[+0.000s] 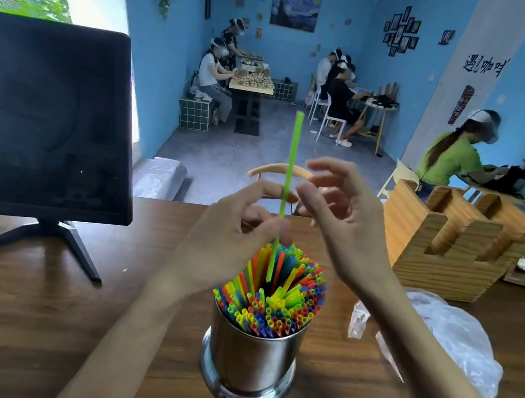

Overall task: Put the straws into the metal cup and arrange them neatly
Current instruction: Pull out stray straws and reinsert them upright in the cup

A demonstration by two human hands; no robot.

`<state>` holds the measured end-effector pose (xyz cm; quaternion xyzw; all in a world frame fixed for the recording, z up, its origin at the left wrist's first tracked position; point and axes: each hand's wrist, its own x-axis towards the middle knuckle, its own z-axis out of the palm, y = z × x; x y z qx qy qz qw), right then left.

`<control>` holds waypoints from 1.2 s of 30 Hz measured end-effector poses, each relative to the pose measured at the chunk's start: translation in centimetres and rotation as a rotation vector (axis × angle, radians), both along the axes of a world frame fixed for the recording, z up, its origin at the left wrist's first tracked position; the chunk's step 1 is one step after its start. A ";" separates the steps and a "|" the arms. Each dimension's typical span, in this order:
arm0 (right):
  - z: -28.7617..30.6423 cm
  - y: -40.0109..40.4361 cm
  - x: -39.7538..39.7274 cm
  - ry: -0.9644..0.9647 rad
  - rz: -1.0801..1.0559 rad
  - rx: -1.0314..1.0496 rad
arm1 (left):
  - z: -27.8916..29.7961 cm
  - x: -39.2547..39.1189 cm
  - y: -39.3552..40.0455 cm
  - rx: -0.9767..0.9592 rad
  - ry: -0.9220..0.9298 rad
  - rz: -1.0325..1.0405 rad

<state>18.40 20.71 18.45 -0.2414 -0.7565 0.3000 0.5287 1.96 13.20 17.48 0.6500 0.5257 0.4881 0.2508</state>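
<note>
Monitor [35,115] left, plastic bag [453,338] right

The green straw [287,182] sank its lower end among the packed straws [272,297], hidden there. The screen [38,116] at nine o'clock and the plastic bag [449,341] at four o'clock were partly hidden, by the frame edge and the right forearm.
</note>
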 end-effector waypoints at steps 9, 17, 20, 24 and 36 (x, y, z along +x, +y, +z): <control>-1.0 0.1 -0.9 -0.131 0.057 0.073 | -1.2 -0.7 -0.3 -0.067 0.315 0.100; -4.5 0.3 0.1 -0.397 0.071 -0.044 | -2.8 -1.5 0.4 -0.121 0.172 0.238; -4.6 0.5 0.3 -0.466 0.083 -0.105 | -4.4 -0.9 0.8 -0.165 0.078 0.202; -4.4 0.2 0.2 -0.423 0.125 -0.173 | -5.3 -0.3 0.9 -0.191 -0.216 0.188; -3.5 -2.7 0.2 -0.811 0.112 0.019 | -5.9 -0.1 0.5 -0.208 -0.515 0.236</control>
